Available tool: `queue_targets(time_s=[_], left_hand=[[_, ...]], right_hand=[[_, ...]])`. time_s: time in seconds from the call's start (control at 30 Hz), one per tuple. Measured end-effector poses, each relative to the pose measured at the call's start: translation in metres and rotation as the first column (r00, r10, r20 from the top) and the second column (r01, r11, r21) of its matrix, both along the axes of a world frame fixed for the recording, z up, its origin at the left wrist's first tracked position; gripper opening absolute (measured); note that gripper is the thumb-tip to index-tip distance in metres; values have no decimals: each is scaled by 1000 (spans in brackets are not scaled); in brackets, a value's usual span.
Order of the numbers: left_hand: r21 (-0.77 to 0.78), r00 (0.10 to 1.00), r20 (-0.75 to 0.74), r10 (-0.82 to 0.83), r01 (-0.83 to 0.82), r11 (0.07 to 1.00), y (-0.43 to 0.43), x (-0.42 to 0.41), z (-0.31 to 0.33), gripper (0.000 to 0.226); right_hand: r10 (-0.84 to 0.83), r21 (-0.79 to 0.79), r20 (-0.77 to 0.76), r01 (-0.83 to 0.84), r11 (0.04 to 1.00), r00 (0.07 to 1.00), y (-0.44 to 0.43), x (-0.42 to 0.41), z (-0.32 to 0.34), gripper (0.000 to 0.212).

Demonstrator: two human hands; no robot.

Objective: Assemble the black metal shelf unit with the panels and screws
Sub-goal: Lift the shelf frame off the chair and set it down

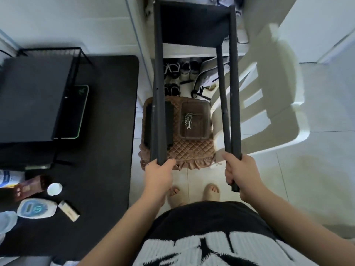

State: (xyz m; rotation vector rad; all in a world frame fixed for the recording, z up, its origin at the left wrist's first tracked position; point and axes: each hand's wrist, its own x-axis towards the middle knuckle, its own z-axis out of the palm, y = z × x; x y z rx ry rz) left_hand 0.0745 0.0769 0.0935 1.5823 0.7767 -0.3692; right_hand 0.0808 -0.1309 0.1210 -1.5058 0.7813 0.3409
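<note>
Holds black metal shelf unit [234,93] by its legs above quilted cushion [192,148], fitted panel [194,25] at far end. Grips left legs with left hand [159,173] and right legs with right hand [242,175], fingers curled round them. Keeps screws [189,117] in clear tray [199,131] on cushion.

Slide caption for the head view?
Left hand and right hand grip poles of the black shelf frame above a tray of screws.

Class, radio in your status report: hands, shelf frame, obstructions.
Left hand grips left posts; right hand grips right posts. Shelf frame in hand, one panel on. White chair beside right posts.
</note>
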Motion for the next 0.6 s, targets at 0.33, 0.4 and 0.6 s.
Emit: queue_targets(time_s=[0.33, 0.4, 0.6], left_hand=[[-69, 922, 380, -70, 104, 992, -5, 13, 83, 39], [-106, 893, 445, -72, 133, 985, -14, 23, 101, 39], [-186, 745, 655, -128, 323, 928, -57, 60, 157, 28]], right_hand=[[-103, -59, 403, 138, 989, 909, 7, -8, 85, 29], [-130, -74, 484, 189, 979, 865, 2, -6, 103, 30], [-241, -49, 629, 347, 937, 739, -33, -5, 156, 34]])
